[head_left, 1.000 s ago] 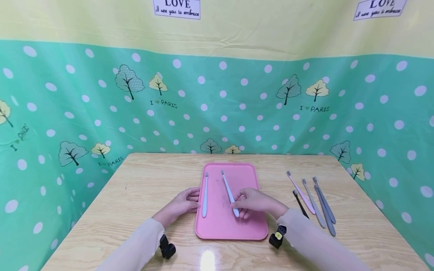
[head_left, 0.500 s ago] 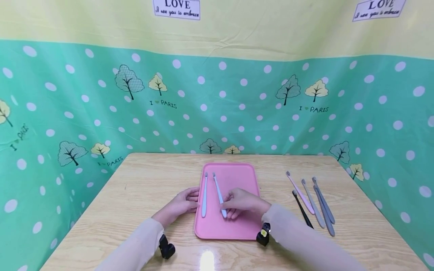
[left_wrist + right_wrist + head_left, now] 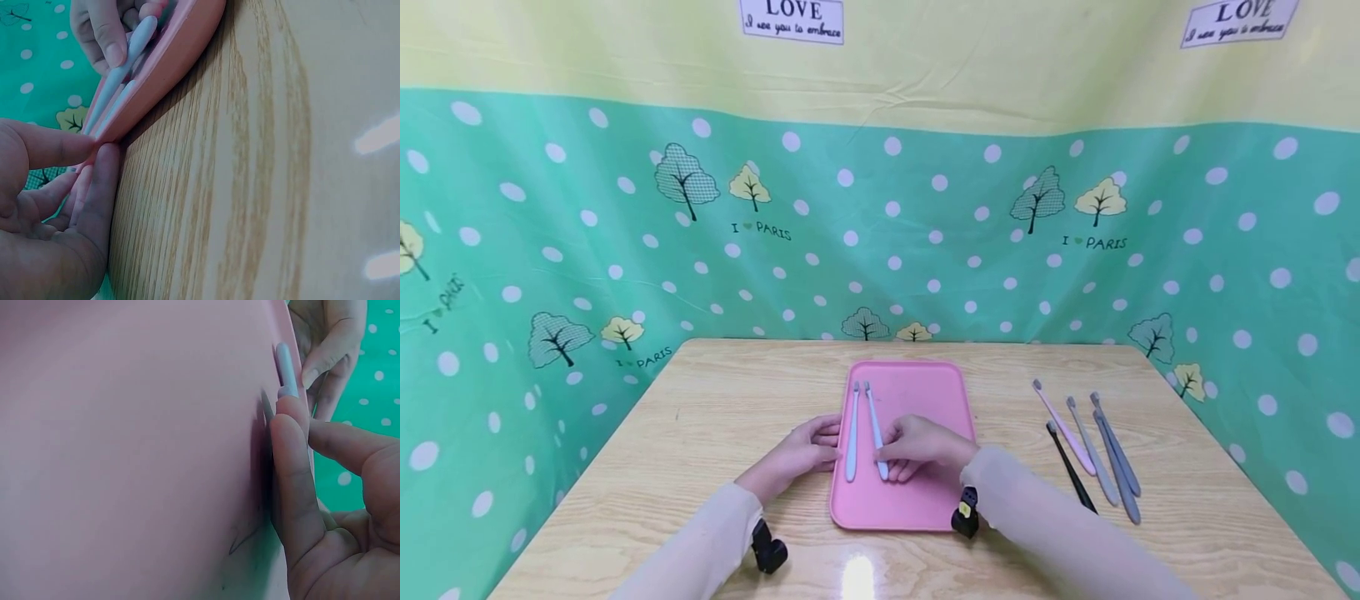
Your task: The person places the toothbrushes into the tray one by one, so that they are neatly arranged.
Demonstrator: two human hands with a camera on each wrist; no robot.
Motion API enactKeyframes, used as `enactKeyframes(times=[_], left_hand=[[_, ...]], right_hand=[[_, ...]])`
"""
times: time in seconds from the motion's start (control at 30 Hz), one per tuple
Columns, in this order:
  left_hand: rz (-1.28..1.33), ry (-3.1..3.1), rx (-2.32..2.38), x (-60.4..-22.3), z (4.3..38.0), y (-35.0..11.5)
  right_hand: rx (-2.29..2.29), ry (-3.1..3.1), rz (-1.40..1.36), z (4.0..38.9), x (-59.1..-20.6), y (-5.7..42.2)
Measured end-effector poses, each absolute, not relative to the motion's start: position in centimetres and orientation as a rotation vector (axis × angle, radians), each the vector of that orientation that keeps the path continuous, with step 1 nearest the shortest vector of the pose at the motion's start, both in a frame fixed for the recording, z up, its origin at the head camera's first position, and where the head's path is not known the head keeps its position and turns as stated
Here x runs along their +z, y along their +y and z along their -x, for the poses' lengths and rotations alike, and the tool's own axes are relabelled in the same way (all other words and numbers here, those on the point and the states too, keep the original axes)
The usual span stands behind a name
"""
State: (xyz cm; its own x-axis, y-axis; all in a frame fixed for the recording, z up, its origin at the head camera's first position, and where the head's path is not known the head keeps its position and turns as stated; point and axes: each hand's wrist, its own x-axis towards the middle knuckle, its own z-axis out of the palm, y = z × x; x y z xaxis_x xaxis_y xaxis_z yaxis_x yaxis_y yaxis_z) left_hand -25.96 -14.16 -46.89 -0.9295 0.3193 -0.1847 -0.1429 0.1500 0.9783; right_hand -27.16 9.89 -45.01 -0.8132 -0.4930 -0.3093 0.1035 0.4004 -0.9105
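A pink tray [image 3: 917, 508] lies on the table, with a light blue toothbrush [image 3: 853, 433] along its left side. Just right of that brush, my right hand [image 3: 917, 446] pinches the handle of a second light blue toothbrush [image 3: 875, 417] between thumb and fingers. Its head points toward the far edge, tilted slightly left. At the tray's left rim, my left hand [image 3: 805, 447] holds the edge; thumb and finger meet at the rim in the left wrist view. In the right wrist view the right fingers [image 3: 290, 450] hide most of the held brush.
Right of the tray lie a pink toothbrush [image 3: 1065, 427], a grey one [image 3: 1093, 450], a black one [image 3: 1070, 467] and two overlapping blue-grey toothbrushes [image 3: 1120, 458]. The wooden table [image 3: 737, 375] meets a green dotted curtain [image 3: 895, 233] behind.
My right hand has moved left across the tray with its toothbrush, bringing it closer to the left brush and more nearly parallel to it. The left hand has stayed in place.
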Motion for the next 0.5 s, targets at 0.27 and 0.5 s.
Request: enactKeyframes(times=[0.27, 0.5], left_hand=[[-0.177, 2.073, 1.837, -46.98, 26.05, -14.12], [-0.172, 2.072, 1.839, -47.08, 26.28, -14.08]], right_hand=[[-1.444, 2.124, 0.301, 27.27, -45.33, 9.29], [-1.430, 2.133, 0.285, 27.08, -45.05, 9.10]])
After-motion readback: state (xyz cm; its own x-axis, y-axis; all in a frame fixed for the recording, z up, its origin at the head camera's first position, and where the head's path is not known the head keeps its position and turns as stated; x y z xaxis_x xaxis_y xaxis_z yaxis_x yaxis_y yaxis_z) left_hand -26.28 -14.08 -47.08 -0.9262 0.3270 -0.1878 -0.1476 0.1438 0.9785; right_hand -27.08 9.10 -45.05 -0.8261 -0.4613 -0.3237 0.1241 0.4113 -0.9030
